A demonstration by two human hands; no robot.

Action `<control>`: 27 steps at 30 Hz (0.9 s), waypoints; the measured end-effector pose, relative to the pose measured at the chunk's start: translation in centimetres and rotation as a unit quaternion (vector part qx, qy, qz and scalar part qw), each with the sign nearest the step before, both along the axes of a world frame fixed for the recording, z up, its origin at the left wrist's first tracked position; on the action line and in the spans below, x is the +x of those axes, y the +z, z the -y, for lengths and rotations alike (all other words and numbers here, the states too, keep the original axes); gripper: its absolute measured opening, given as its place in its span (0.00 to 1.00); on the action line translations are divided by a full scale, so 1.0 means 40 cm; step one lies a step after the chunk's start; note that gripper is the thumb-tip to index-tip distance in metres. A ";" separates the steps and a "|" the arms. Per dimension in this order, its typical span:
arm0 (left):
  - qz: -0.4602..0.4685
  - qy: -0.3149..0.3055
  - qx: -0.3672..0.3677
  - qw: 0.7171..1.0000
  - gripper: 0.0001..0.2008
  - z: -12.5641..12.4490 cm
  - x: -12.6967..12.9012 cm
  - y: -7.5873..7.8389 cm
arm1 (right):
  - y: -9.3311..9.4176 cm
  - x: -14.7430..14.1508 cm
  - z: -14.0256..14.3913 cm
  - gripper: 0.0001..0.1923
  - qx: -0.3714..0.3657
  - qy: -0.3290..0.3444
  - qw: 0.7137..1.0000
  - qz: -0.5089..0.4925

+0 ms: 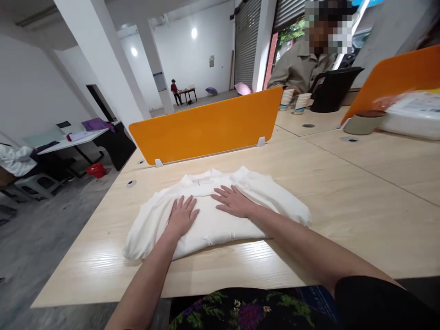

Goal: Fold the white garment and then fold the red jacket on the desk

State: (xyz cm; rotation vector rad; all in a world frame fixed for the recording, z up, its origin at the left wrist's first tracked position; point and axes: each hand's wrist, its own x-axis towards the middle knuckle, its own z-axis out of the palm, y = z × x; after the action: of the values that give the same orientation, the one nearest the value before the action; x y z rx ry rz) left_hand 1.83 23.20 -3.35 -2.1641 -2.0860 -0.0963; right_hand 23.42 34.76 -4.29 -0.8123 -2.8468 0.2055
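Note:
A white long-sleeved garment [209, 224], looking like a shirt or blouse, lies partly folded on the light wooden table [330, 192]. Its collar points away from me, and the sleeves bulge out at both sides. My left hand [182, 216] rests on the left part of the cloth with its fingers apart. On the upper right part, near the collar, my right hand [232, 201] lies flat with spread fingers. Neither hand grips the fabric. A straight folded edge of the garment faces me.
An orange divider [209, 123] stands along the table's far side. Paper cups [302, 103], a black pitcher [332, 89], a tape roll [364, 123] and a plastic-wrapped package [417, 112] are at the right back. A person [292, 68] is behind them. Cable holes [131, 184] pierce the tabletop.

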 end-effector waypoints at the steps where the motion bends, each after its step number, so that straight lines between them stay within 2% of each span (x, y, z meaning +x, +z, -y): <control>1: 0.000 0.021 0.019 1.000 0.26 0.002 -0.017 -0.012 | -0.011 0.004 -0.012 0.28 -0.010 -0.001 1.000 -0.001; 3: -0.011 0.047 0.050 0.998 0.28 0.011 -0.044 -0.018 | -0.011 0.013 -0.028 0.29 -0.020 0.003 1.000 0.000; 7: -0.068 0.093 0.061 0.991 0.26 0.041 -0.106 0.011 | 0.030 0.033 -0.067 0.27 -0.016 0.026 0.999 0.017; 10: -0.071 0.153 0.037 0.985 0.28 0.064 -0.175 0.019 | 0.031 0.067 -0.118 0.27 0.030 -0.056 0.998 -0.010; 12: -0.042 0.175 0.005 0.984 0.29 0.073 -0.215 0.010 | 0.012 0.093 -0.147 0.28 0.023 -0.122 0.992 -0.001; 14: -0.016 0.183 -0.013 0.983 0.30 0.074 -0.242 0.001 | -0.001 0.110 -0.167 0.30 -0.006 -0.145 0.989 0.025; 18: 0.008 0.179 -0.027 0.983 0.29 0.078 -0.265 0.019 | 0.026 0.119 -0.180 0.30 -0.047 -0.142 0.987 0.066; 21: -0.011 0.185 0.020 0.982 0.30 0.103 -0.273 0.035 | 0.043 0.132 -0.175 0.30 -0.011 -0.180 0.983 0.033; 23: -0.023 0.187 0.033 0.981 0.29 0.125 -0.275 0.026 | 0.028 0.148 -0.168 0.32 0.015 -0.220 0.975 0.008; 27: -0.012 0.182 -0.009 0.983 0.29 0.150 -0.281 -0.009 | -0.017 0.174 -0.160 0.34 -0.019 -0.246 0.968 0.035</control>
State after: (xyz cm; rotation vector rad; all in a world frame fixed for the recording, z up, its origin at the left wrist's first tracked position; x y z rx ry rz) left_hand -9.40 17.18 -3.72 -1.7429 -2.4342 -0.0137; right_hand 30.40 41.18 -4.97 -1.5226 -2.6002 0.1643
